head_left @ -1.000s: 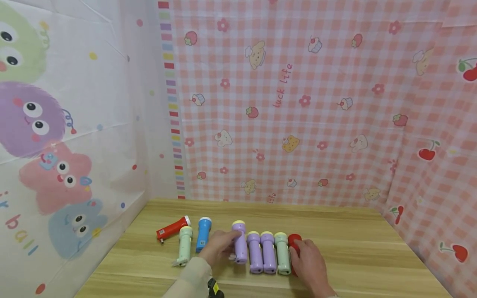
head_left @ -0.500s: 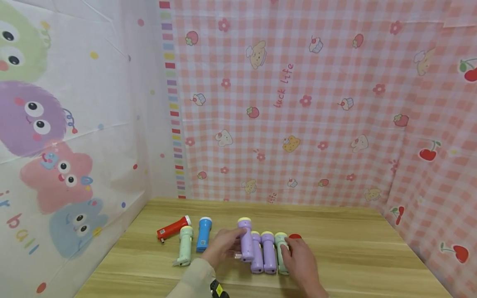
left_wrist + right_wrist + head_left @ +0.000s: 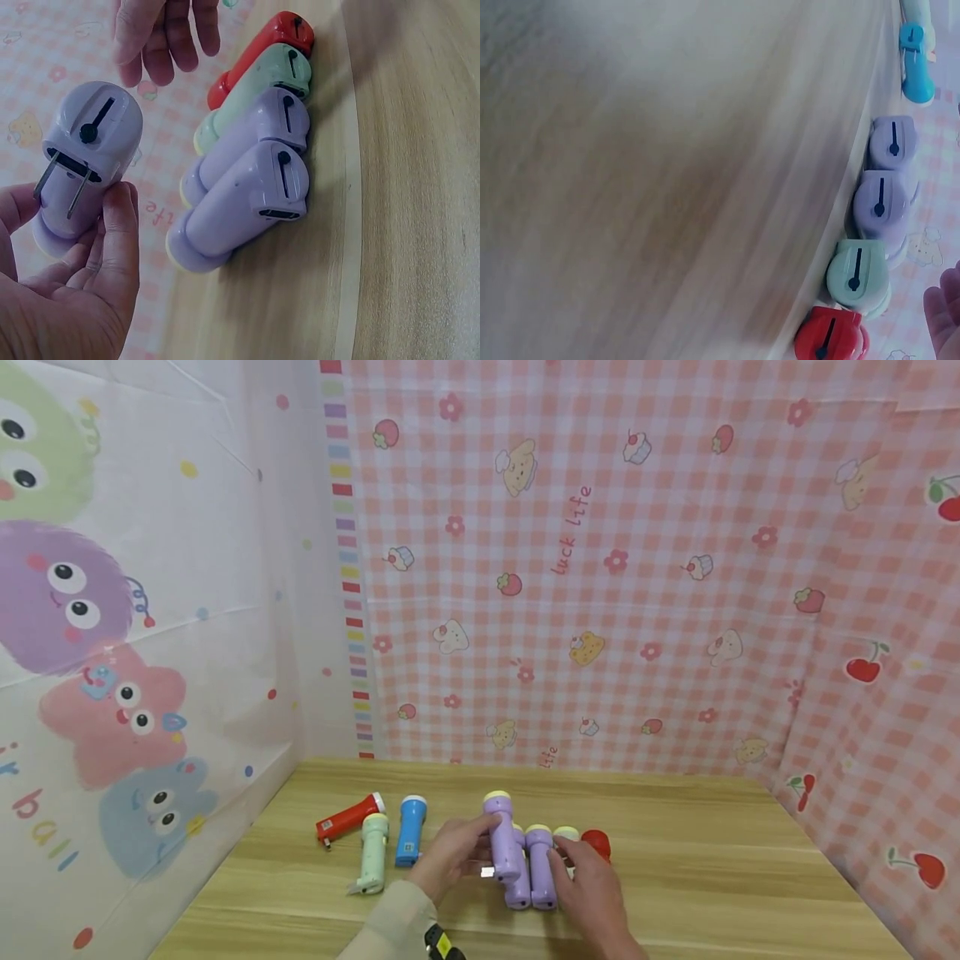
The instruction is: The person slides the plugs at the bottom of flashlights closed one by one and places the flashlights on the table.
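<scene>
Left hand (image 3: 452, 858) grips a purple flashlight (image 3: 507, 850) over the flashlight row (image 3: 541, 864); right hand (image 3: 595, 893) hovers above that row, fingers seemingly loose.

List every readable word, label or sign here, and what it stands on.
"luck life": pink checked cloth
"life": lower on the same cloth
"ball": white cloth, cut-off letters above
Small square labels on the blue flashlight and left red flashlight: too small to read.
</scene>
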`<state>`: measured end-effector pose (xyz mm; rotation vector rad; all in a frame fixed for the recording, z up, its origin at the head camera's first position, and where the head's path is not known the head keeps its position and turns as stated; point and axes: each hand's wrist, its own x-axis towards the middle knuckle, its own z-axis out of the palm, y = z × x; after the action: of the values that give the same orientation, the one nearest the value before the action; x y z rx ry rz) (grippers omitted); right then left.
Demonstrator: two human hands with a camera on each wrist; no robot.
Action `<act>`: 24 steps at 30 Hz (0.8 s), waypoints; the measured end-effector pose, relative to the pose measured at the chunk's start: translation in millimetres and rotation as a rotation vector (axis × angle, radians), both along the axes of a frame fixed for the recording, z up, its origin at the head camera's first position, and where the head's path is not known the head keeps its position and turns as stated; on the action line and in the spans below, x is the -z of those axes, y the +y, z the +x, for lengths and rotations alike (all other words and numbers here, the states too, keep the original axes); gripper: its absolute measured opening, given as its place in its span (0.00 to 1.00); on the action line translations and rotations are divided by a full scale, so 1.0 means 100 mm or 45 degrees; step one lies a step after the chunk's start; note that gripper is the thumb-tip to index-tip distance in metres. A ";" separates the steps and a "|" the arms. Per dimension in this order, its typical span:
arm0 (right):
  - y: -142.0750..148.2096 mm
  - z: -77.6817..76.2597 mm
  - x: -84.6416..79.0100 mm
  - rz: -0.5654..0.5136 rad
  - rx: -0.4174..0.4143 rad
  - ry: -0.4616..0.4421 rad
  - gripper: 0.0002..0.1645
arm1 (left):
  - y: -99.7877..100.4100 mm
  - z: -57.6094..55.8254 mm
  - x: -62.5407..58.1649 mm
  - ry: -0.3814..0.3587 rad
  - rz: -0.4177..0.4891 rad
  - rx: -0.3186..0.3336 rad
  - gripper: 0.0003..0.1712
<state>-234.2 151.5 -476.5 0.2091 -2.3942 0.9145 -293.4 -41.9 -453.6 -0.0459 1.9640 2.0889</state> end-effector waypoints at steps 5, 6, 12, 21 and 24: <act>-0.03 0.02 0.01 -0.023 -0.042 0.031 0.14 | 0.01 0.00 0.00 0.010 0.038 0.006 0.27; -0.03 0.02 0.01 -0.026 -0.057 0.028 0.14 | 0.02 0.00 -0.01 0.012 0.044 0.004 0.26; -0.06 0.04 0.02 0.005 -0.134 0.005 0.18 | 0.04 0.00 -0.01 0.033 0.068 0.006 0.25; -0.10 0.03 0.06 0.111 -0.171 0.032 0.27 | 0.06 0.01 -0.02 0.048 0.107 0.008 0.25; -0.11 0.04 0.06 0.142 -0.182 0.024 0.29 | 0.07 0.01 -0.03 0.044 0.109 0.011 0.24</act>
<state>-229.9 140.1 -482.9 0.4344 -2.4402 0.8380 -292.5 -35.2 -451.1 0.0161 1.8887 2.1796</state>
